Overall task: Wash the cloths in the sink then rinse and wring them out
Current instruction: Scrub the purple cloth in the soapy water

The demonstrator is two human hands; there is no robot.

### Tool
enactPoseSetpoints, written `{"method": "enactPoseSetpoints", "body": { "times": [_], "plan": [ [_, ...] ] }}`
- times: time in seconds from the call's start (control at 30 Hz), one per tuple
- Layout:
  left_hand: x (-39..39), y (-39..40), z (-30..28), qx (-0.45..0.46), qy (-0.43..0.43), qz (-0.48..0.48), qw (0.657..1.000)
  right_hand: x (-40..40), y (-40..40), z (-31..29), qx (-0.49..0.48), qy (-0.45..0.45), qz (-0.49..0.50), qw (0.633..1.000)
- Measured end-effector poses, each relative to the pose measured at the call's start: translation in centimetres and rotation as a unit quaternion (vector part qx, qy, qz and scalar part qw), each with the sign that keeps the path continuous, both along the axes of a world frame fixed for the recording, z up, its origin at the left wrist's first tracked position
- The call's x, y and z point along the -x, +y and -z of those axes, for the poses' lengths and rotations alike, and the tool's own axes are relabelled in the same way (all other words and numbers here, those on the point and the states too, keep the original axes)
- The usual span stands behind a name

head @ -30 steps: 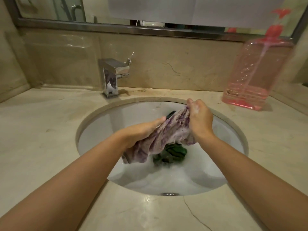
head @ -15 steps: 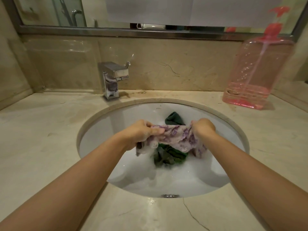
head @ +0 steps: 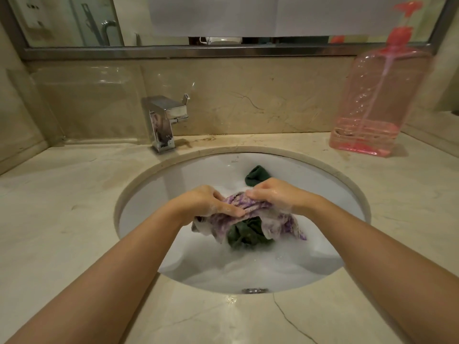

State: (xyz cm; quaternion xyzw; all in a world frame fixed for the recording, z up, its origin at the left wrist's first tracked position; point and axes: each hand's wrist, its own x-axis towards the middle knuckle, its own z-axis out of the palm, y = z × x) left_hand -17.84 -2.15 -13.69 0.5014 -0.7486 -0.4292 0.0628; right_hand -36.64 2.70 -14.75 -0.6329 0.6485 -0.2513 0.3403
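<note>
— Marble counter runs along the left side, and a square chrome faucet stands on it at the back, just behind the sink rim.

— And the basin itself?

— White, round, set under the counter, holding soapy water with foam. Left hand reaches in over the bowl, fingers curled round one end of a purple patterned cloth, thumb lying along the top of it.

— Where is that cloth, exactly?

— Bunched between the two hands, lifted just above the suds, its ends hanging down toward the water. A dark green cloth lies under it in the foam, with one fold sticking up against the far wall of the basin.

— The other hand?

— Right hand grips the cloth's other end, fingers bent over it and wet with lather, close beside the left one.

— Anything further right?

— Pink pump bottle on the counter's back corner, nearly empty, well apart from the sink. A mirror spans the wall above.
</note>
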Motion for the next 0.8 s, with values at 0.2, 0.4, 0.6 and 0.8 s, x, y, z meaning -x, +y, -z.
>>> {"method": "enactPoseSetpoints", "body": {
  "times": [0.2,0.4,0.6,0.8],
  "plan": [
    [0.6,0.3,-0.4,-0.031,0.109,-0.049,0.992,-0.1,-0.4,0.3,0.168,0.063,0.081,0.98],
    [1.8,0.6,-1.0,-0.021,0.279,-0.188,0.942,-1.5,-0.1,-0.2,0.218,-0.015,0.147,0.965],
    [3.3,2.5,-1.0,-0.049,0.418,-0.227,0.879,-6.2,1.4,-1.3,0.411,0.091,0.209,0.883],
    [4.5,3.2,-1.0,-0.118,0.447,-0.217,0.86,-7.1,1.0,-1.5,0.417,0.024,0.24,0.876]
  ]
}}
